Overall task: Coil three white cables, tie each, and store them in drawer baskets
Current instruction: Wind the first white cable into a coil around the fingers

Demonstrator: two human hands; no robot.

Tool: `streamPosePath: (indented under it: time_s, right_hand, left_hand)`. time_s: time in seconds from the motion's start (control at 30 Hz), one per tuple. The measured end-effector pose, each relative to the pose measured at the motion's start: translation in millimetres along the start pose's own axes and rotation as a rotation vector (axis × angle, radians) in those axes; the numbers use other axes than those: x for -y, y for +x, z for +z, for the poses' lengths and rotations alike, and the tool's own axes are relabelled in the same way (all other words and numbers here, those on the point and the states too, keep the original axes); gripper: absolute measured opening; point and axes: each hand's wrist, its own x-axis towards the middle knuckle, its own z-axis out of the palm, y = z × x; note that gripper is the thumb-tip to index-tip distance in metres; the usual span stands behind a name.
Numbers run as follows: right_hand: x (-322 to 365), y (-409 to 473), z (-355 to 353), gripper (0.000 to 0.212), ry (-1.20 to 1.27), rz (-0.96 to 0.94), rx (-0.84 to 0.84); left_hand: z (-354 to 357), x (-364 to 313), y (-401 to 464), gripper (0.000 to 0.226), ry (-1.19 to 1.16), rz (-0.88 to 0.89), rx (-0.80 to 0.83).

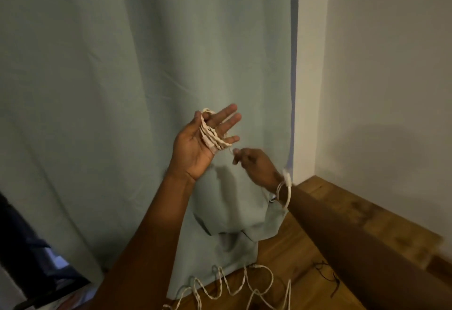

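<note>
Your left hand was raised palm-up in front of the pale green curtain, fingers straight and spread, with several turns of white cable wound across the palm and around the fingers as a coil. Just beside it, lower and to its right, your right hand had its fingertips curled in a pinch on the strand running off that coil; the strand itself was thin and blurred there. A second loop of white cable hung around your right wrist like a bracelet, with a thicker white piece at its top. Well below both hands, loose wavy cable lay on the wooden floor, touching the curtain's hem; whether it joined the cable in your hands could not be told. A thin dark cord lay on the floor under your right forearm. To the right of your right hand stood a white wall
</note>
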Motion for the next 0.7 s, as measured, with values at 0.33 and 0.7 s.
streamPosePath:
  time_s: [0.33,0.7]
  right_hand:
    - [41.4,-41.9,2.2,0.04,0.057,0.085,0.558]
    - [56.3,-2.8,-78.7,0.067,1.175,0.254,0.94]
  left_hand:
    - [-56.8,9.6,-12.7,0.029,1.146,-0.027,-0.191]
    - [-24.6,23.8,-24.5,0.029,0.65,-0.382,0.062]
